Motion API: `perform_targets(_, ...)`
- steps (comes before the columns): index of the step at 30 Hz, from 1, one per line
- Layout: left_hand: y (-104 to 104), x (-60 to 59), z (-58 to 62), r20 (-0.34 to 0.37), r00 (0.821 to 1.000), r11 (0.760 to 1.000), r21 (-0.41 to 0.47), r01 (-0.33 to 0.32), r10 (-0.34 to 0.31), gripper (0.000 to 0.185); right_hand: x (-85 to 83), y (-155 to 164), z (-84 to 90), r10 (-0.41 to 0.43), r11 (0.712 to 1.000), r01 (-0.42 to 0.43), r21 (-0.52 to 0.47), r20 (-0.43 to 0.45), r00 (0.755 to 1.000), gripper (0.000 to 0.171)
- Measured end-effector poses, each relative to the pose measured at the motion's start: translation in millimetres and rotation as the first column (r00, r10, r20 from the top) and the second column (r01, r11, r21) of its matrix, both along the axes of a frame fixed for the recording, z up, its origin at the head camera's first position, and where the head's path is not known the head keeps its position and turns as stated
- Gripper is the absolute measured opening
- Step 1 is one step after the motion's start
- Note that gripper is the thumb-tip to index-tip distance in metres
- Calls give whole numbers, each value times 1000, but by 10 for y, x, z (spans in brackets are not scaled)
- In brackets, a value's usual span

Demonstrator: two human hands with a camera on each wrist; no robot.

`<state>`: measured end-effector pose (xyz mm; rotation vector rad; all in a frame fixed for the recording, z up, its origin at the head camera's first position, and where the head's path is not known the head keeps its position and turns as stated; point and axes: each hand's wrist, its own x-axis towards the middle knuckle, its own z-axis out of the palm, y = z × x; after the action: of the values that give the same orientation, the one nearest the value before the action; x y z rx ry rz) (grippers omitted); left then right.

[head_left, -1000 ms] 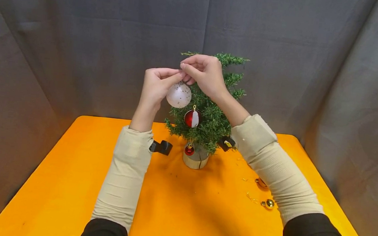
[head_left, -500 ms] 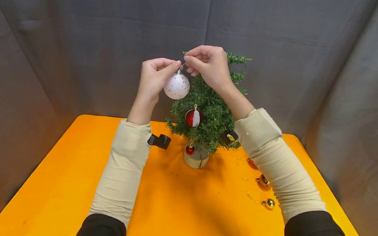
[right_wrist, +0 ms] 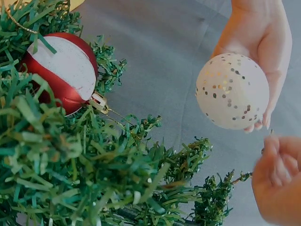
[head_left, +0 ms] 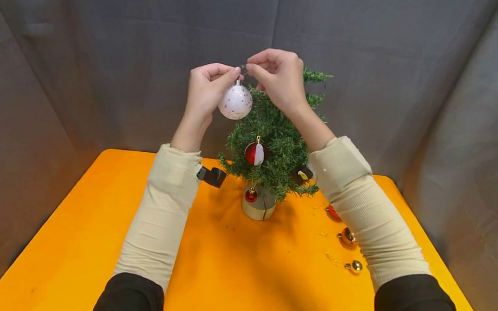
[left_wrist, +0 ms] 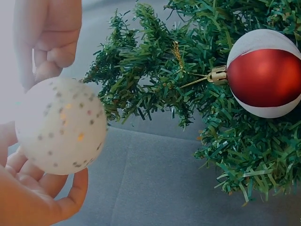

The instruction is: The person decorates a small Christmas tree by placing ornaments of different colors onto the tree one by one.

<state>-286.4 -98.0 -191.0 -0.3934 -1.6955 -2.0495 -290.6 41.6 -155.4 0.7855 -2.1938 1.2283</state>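
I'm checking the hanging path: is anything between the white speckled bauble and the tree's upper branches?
Nothing visible. The white speckled bauble hangs from both hands' pinch, beside the tree top, with open air between; the red-and-white bauble hangs lower.

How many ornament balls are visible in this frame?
6: white speckled ball held at the treetop by both hands; red-and-white ball and small red ball hanging; two gold balls and a half-hidden red one on the table. Others may be hidden.

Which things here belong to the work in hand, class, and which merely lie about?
In hand: white speckled bauble, left hand, right hand, small tree.
Lying about: gold baubles on the orange table.
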Motion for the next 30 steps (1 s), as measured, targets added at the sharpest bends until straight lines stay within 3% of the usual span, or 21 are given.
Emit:
perform_targets(5, 34, -16, 18, -28, 1000, 1000, -2, -9, 9, 14, 0, -8, 9, -109, 992, 117, 52, -133, 985, 13)
perform_targets(12, 49, -19, 51, -26, 997, 998, -11, -68, 68, 14, 13, -26, 30, -143, 980, 165, 108, -186, 972, 13)
perform_targets(20, 71, -38, 94, 13, 994, 993, -58, -106, 107, 15, 13, -36, 38, -184, 963, 211, 167, -164, 969, 16)
perform_targets(30, 101, -32, 62, 14, 996, 989, -123, -86, 89, 16, 87, -12, 44, -192, 962, 216, 168, -147, 970, 20)
